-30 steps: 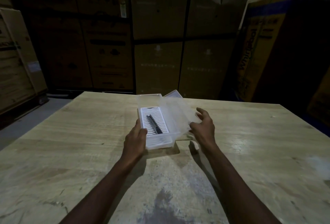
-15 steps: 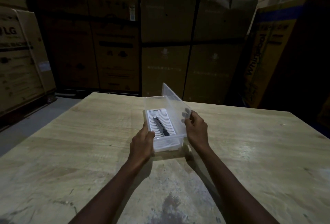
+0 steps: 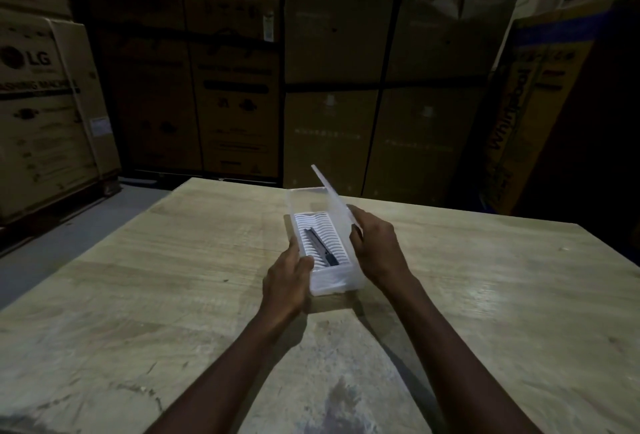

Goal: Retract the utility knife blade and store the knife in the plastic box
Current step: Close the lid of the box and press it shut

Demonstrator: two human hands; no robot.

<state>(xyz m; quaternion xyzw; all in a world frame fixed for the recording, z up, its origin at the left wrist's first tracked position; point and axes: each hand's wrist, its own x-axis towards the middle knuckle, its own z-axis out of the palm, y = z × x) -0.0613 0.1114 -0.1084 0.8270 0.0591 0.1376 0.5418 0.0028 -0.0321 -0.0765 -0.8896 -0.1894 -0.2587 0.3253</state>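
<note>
Knife [image 3: 321, 247] storage is set against stacked cartons [image 3: 339, 80] that fill the wall beyond both hands. One wooden counter [image 3: 173, 288] spreads under the forearms and out to either side. On it, between the two hands, sits one clear plastic box [image 3: 332, 286], long side running away from the person, with a white ribbed tray [image 3: 311, 225] inside. Its lid [image 3: 330, 191] stands tilted up along the right edge, hinged there, neither flat open nor shut.

The left hand [image 3: 287, 283] curls around the box's near left corner, thumb over the rim, fingers closed on the wall. The right hand [image 3: 375, 248] is closed on the lid's near end, thumb toward the box and fingers behind the clear panel.

One knife lies on the ribbed tray, slanted, its darker near end pointing toward the right hand, its far end toward the middle of the tray. It lies just beyond the left thumb and left of the right thumb, touching neither. Whether its blade is drawn in is too small and dim to tell.
</note>
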